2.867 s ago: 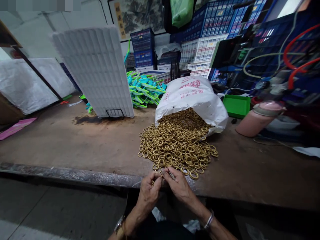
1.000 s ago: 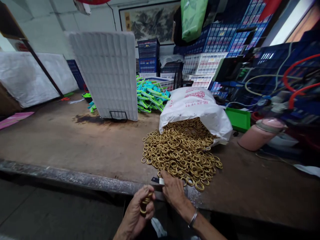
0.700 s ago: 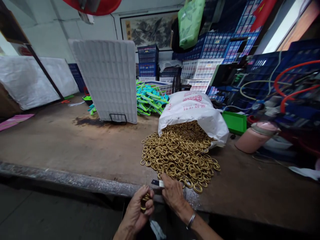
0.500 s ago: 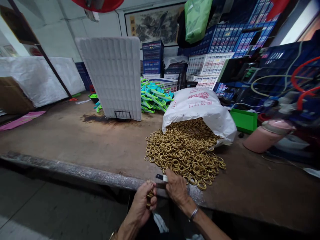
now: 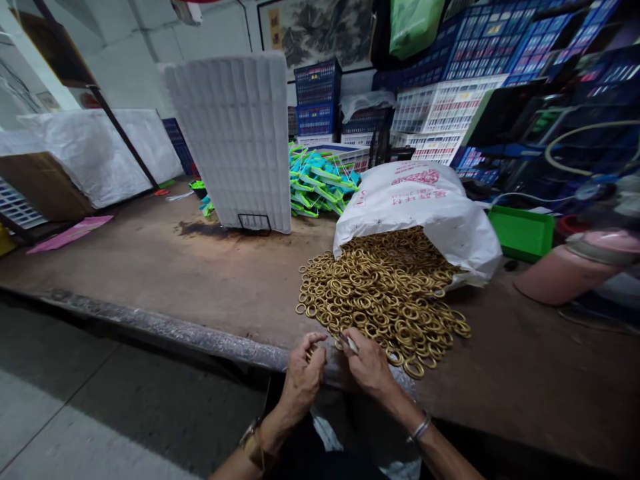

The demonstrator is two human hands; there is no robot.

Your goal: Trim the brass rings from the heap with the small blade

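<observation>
Over the table's front edge, my left hand (image 5: 304, 373) is closed around a few brass-coloured rings (image 5: 311, 351), mostly hidden by the fingers. My right hand (image 5: 369, 363) is close beside it, gripping a small flat tool (image 5: 351, 344) with a whitish part showing; its dark tip is hard to make out. Just beyond both hands spreads a heap of brass-coloured rings (image 5: 380, 293). They spill from the open mouth of a white woven sack (image 5: 415, 193) with red print, lying on its side.
On the worktable (image 5: 225, 287) a white ribbed panel (image 5: 233, 140) stands upright in a black wire holder. Behind it lie green and blue plastic pieces (image 5: 320, 180). A green tray (image 5: 523, 230) and a pink bottle (image 5: 575, 267) are at right. Stacked crates (image 5: 317, 100) stand behind.
The right hand has turned its tool from pointing left to a steeper angle. My left hand has risen slightly and rotated, its rings now less visible. The view has shifted a little.
</observation>
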